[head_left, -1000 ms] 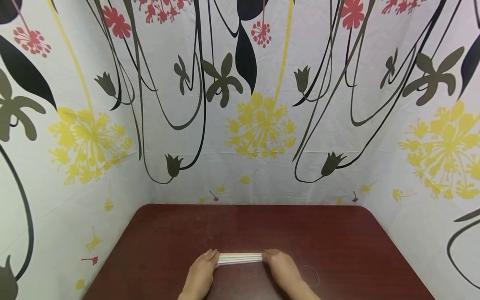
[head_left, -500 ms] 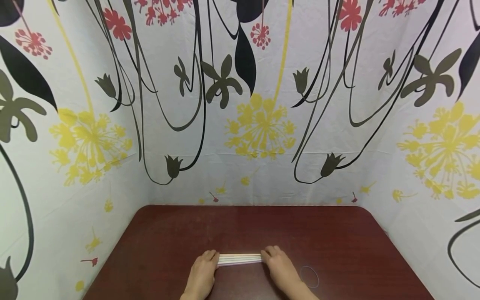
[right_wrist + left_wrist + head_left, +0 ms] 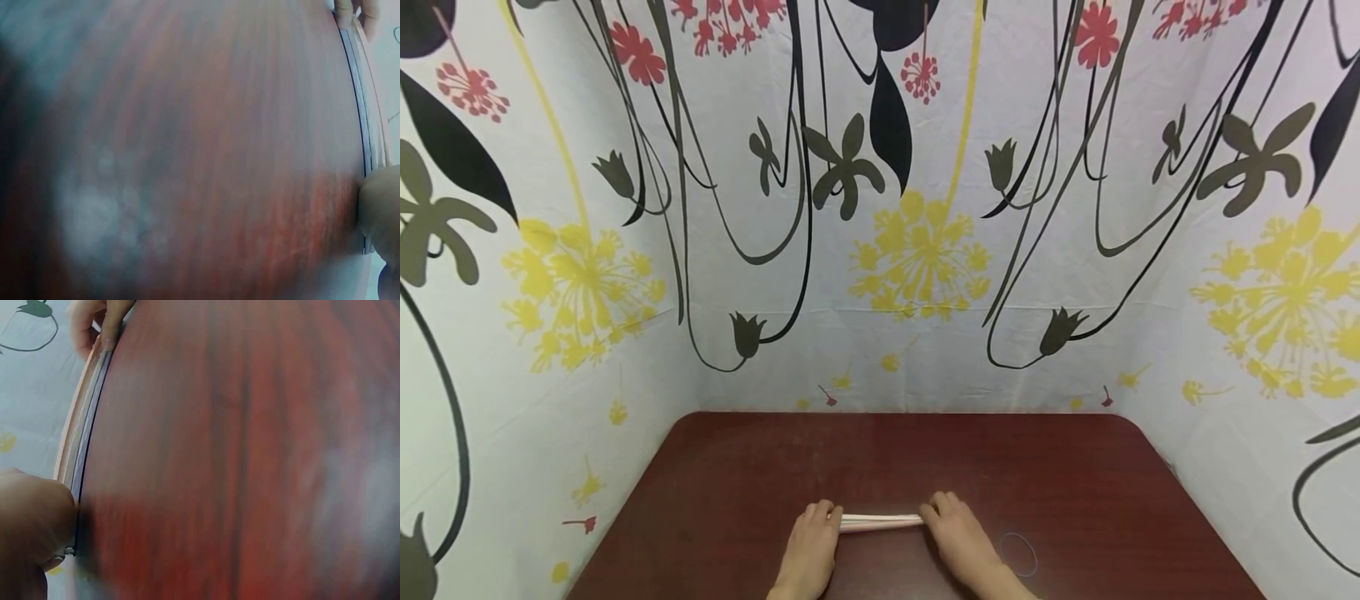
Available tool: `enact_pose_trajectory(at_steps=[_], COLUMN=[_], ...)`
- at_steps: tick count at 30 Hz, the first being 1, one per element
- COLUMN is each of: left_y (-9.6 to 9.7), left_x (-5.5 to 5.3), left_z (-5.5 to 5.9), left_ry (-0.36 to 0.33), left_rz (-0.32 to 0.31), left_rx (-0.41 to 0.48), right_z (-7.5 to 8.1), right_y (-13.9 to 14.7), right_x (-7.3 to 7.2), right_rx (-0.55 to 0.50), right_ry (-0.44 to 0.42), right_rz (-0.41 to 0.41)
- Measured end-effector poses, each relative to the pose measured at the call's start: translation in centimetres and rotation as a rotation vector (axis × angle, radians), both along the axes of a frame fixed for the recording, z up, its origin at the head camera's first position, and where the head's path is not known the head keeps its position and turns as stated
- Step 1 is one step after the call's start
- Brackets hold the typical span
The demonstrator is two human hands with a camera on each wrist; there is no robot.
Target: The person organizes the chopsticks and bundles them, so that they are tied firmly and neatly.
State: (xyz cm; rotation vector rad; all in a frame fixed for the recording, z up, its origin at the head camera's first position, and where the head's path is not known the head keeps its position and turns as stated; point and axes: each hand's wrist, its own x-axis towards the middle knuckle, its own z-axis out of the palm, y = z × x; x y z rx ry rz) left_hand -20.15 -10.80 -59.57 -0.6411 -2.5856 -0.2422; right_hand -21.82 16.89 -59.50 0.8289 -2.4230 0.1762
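A bundle of several thin, straight, pale straw-like sticks (image 3: 882,523) lies crosswise near the front of the table, between my two hands. My left hand (image 3: 807,546) grips its left end with curled fingers, and my right hand (image 3: 958,540) grips its right end. Both ends are hidden under the fingers in the head view. From the left wrist, the sticks (image 3: 82,419) show orange, whitish and purplish edges lying side by side. The right wrist view has the same bundle (image 3: 357,75) along its right edge, with fingers at both ends.
A thin bluish loop (image 3: 1036,558) lies on the dark red-brown table (image 3: 910,458), right of my right hand. Flower-patterned white cloth (image 3: 925,350) hangs behind the table and along both sides.
The sticks went from a flat row to a narrower, tighter bunch. My hands have drawn slightly closer together, each still gripping its end. The loop stays in place on the table.
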Motion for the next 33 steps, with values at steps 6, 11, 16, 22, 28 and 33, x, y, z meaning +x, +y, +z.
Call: enact_pose_trajectory(at_steps=[6, 11, 16, 22, 28, 33], left_y=[0.22, 0.36, 0.24, 0.31, 0.46, 0.67], left_x=[-0.21, -0.05, 0.18, -0.03, 0.27, 0.16], left_z=[-0.19, -0.16, -0.19, -0.06, -0.12, 0.30], left_ry=[-0.001, -0.053, -0.109, -0.071, -0.067, -0.054], left_rz=[0.004, 0.015, 0.024, 0.025, 0.045, 0.057], left_rx=[0.005, -0.001, 0.014, -0.003, -0.003, -0.023], right_z=[-0.28, -0.26, -0.50, -0.26, -0.16, -0.01], right_y=[-0.03, -0.06, -0.03, -0.15, -0.28, -0.19], right_x=[-0.04, -0.03, -0.17, -0.23, 0.01, -0.24], right_rx=[0.028, 0.051, 0.042, 0.055, 0.032, 0.066], right_ry=[-0.025, -0.064, -0.069, -0.062, -0.075, -0.149], right_rz=[-0.019, -0.009, 0.016, 0.003, 0.006, -0.016])
